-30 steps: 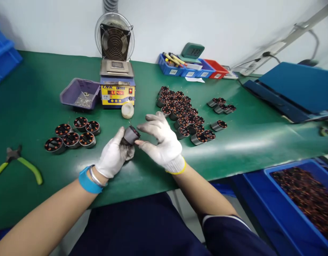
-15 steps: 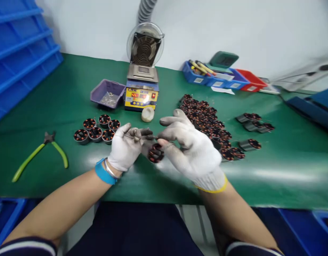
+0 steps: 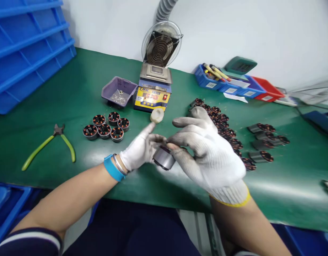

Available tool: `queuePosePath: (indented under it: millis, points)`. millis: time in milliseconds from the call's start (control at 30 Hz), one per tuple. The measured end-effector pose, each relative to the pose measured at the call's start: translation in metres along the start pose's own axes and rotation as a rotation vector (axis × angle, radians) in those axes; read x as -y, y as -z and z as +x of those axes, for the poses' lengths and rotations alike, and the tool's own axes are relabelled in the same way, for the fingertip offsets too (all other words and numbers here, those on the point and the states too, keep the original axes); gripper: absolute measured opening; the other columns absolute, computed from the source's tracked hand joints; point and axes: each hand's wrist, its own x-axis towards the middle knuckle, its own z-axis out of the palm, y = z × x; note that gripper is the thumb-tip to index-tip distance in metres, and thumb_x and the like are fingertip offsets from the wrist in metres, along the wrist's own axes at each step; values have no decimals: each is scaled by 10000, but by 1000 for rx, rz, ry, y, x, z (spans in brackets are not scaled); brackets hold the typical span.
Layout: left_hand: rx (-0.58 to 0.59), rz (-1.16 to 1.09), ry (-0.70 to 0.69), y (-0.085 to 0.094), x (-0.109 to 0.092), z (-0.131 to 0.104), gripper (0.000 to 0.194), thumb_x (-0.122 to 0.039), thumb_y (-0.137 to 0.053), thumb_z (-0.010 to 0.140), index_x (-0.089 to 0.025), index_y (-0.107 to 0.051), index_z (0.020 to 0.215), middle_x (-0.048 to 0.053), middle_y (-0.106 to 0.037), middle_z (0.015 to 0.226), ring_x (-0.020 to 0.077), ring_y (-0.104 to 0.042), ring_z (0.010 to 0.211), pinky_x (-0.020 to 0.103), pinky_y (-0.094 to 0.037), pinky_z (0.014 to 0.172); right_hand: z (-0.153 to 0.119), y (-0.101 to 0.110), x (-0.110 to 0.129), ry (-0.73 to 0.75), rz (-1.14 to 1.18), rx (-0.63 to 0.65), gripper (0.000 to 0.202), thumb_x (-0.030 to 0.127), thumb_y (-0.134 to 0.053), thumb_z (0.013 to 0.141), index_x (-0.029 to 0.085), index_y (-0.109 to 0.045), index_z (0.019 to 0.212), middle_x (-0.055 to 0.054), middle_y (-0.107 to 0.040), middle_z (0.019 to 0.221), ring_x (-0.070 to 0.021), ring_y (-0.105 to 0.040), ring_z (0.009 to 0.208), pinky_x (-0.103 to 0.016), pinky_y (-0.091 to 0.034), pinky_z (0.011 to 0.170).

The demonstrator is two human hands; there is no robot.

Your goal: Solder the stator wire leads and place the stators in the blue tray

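Note:
A motor stator (image 3: pixel 164 158), a grey metal ring with dark ends, is held tilted between my gloved hands above the green table. At its left side, my left hand (image 3: pixel 141 149) is closed on it, with some fingertips hidden behind the ring. My right hand (image 3: pixel 203 149) pinches at the stator's upper right edge with thumb and forefinger; whether a thin wire lies in that pinch I cannot tell. Several finished-looking stators (image 3: pixel 104 131) stand upright left of my left hand. More stators (image 3: pixel 230 133) crowd together beyond my right hand, partly hidden by it.
Behind the hands stands a yellow-and-blue solder pot (image 3: pixel 151 97) with a fan (image 3: pixel 160 49) above. Nearby are a purple tray (image 3: pixel 106 93), a round whitish block (image 3: pixel 156 115) and green-handled cutters (image 3: pixel 38 151). Stators (image 3: pixel 261 156) lie on their sides at right; small bins (image 3: pixel 210 85) line the wall.
The stator has turned from showing its copper-wound end to showing its grey side. My left hand has turned from palm-up and closed in on it. The view has shifted left.

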Motion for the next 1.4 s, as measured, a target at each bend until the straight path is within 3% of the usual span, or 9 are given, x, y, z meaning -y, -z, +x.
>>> queuePosePath:
  millis: [133,333,533,700,867,967,1133,1267,1400]
  points:
    - [180,282,-16,-1,7,-4,475,-611,-801,686,-170,-645,772,4,-618,591,155,-586,479,274,-487,467,-11,-7,-2,-84,68,-73,41,239,-620,885,257,-634,851,-16,-714,814,-284,-711,1047,-635,-385,1170]
    - [-368,332,-571,-5,12,3,524,-278,-862,649,-186,-623,1107,35,-723,991,134,-648,685,284,-572,659,-30,-15,-7,-426,159,-679,153,270,-554,959,239,-611,821,-55,-668,794,-298,-714,1051,-556,-560,996]
    - [-270,417,-600,-10,22,-1,882,-139,-866,619,-259,-462,1394,81,-703,1212,224,-682,1068,339,-542,959,-40,-64,-16,-158,162,-228,463,309,-667,827,179,-576,1263,-155,-692,1217,-298,-652,1193,-538,-508,1079]
    - [-226,771,-802,-2,21,-3,581,-201,-840,696,-259,-635,1236,84,-615,1385,263,-546,1331,373,-423,1139,-46,-74,-21,-79,101,-187,407,265,-563,887,181,-567,1285,-147,-690,1244,-269,-647,1196,-513,-496,1092]
    - [-312,1237,-847,2,-3,-8,43,-212,-685,788,-231,-713,814,39,-708,933,219,-651,926,320,-510,917,-51,-57,-33,-72,-72,-94,389,342,-567,929,180,-584,1283,-146,-697,1239,-279,-652,1162,-510,-494,1060]
    - [-243,1214,-679,4,-16,-13,138,-212,-644,765,-229,-625,629,-16,-559,593,165,-517,596,280,-448,615,-52,-52,-36,-113,-131,-123,404,359,-574,930,173,-583,1288,-149,-691,1232,-291,-645,1142,-513,-477,1059]
    - [-310,1066,-829,9,-17,-10,74,-289,-654,784,-226,-646,745,-5,-625,703,152,-525,612,280,-417,587,-54,-52,-35,-115,-127,-135,431,344,-591,906,172,-571,1301,-145,-676,1245,-302,-635,1126,-529,-449,1071]
    - [-268,1208,-697,3,-1,-6,79,-252,-709,787,-222,-648,748,-16,-631,696,151,-552,655,275,-441,648,-54,-53,-32,-153,-89,-135,427,330,-596,879,165,-575,1273,-142,-692,1220,-296,-644,1113,-522,-445,1080]
    - [-358,774,-894,1,12,-8,94,-253,-680,851,-247,-648,763,-17,-631,726,146,-562,634,278,-463,611,-54,-53,-31,-237,-57,-195,438,357,-626,845,190,-578,1247,-129,-699,1188,-294,-647,1090,-505,-458,1071]
